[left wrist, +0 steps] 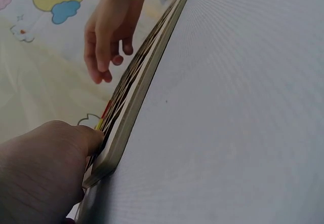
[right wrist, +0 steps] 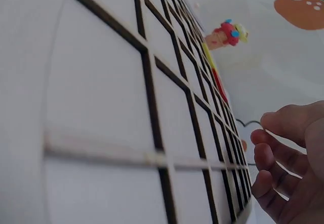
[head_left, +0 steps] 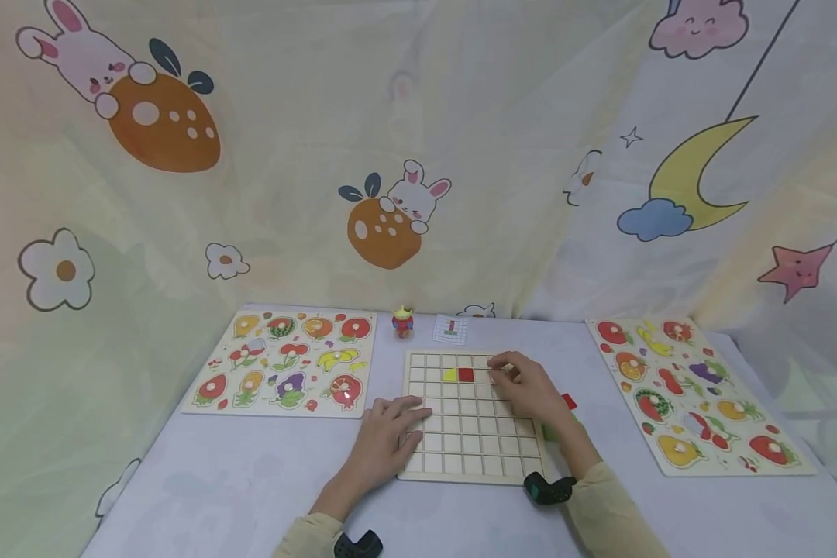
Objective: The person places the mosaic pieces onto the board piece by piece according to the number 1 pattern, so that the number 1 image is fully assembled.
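A wooden grid board (head_left: 453, 465) lies on the table, with a yellow square tile (head_left: 449, 375) and a red square tile (head_left: 466, 375) side by side in a row near its far edge. My left hand (head_left: 388, 435) rests at the board's left edge, fingers spread; in the left wrist view its thumb touches the corner by the rim. Over the far right cells is my right hand (head_left: 526, 387), its fingers loosely bent. In the right wrist view the thumb and fingertips (right wrist: 263, 153) stand apart, with nothing visible between them.
Partly hidden by the right forearm are red (head_left: 569, 401) and green pieces (head_left: 552, 434). Behind the board stand a small toy figure (head_left: 402, 322) and a card with a grid pattern (head_left: 450, 329). Fruit puzzle boards flank it, left (head_left: 265, 407) and right (head_left: 697, 465).
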`<state>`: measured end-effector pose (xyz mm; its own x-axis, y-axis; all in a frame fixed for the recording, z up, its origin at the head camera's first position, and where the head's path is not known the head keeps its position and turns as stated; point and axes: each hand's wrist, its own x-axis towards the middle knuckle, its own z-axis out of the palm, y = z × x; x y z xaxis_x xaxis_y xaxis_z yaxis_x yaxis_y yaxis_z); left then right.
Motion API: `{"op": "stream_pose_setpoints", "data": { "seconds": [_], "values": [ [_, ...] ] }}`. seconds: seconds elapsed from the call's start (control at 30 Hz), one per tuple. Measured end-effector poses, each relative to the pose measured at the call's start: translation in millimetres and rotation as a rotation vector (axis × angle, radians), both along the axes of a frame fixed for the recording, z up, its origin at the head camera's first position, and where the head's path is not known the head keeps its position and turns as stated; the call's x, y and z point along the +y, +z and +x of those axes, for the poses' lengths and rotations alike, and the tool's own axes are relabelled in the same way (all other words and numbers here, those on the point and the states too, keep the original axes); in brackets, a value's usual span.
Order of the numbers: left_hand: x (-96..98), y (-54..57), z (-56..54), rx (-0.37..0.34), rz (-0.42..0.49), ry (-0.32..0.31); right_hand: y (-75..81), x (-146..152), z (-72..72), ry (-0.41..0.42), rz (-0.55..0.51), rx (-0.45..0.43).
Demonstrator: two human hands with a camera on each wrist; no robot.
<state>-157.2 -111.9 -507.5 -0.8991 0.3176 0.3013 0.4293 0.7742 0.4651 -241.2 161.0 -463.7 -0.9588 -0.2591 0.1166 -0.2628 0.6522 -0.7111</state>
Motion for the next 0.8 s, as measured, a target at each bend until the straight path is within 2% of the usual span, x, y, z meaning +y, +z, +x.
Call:
{"op": "stream_pose_setpoints", "data": {
  "seconds": [0.27,0.57,0.8],
  "values": [
    [-0.4,-3.5,-1.0,0.009,-0.001,-0.001,3.4,31,10.4,-0.042,0.018,0.011],
    [-0.1,-3.1,-0.9,0.011,-0.002,-0.003,2.5,65,20.1,-0.15,0.071,-0.03],
    [0.1,-1.1,-0.6,0.011,0.006,-0.004,-1.6,82,25.8,-0.199,0.11,-0.071]
  ]
}}
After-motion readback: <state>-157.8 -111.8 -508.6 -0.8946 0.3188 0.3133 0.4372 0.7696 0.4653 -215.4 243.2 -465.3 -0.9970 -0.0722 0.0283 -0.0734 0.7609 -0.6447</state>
